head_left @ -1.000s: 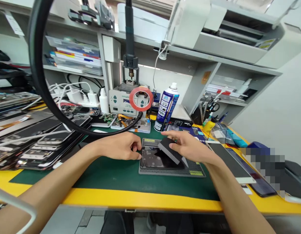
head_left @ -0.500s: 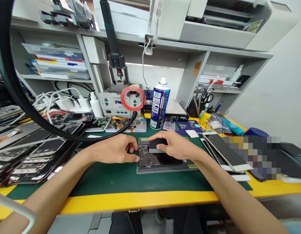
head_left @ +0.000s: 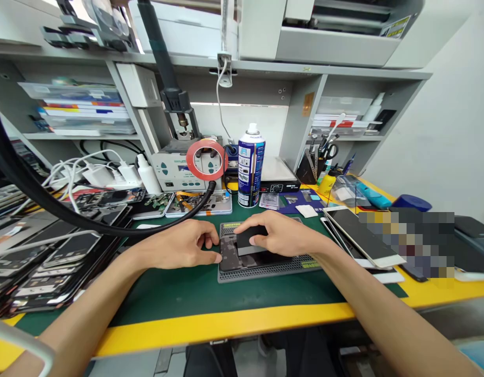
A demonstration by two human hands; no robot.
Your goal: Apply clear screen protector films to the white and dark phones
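Observation:
A dark phone screen (head_left: 228, 260) lies flat on a grey perforated mat (head_left: 225, 279), long side running left to right. My left hand (head_left: 182, 243) is at its left end, fingers curled, with thumb and forefinger against the edge. In my right hand (head_left: 279, 233) is a black block with a grey lower edge (head_left: 249, 245), pinched between thumb and fingers and resting on the screen. The block's far right part is hidden under the palm. Pale smudges or spots show on the screen's left part.
A blue spray can (head_left: 250, 167) stands behind the mat, beside a machine with a red tape ring (head_left: 190, 162). Stacked phone parts (head_left: 69, 262) crowd the left. White-framed screens (head_left: 363, 235) lie right. A thick black hose (head_left: 108, 229) arcs over the left side.
The camera view has shifted slightly. The block now sits a little lower and more tilted on the screen, still in my right hand. My left hand stays at the screen's left edge.

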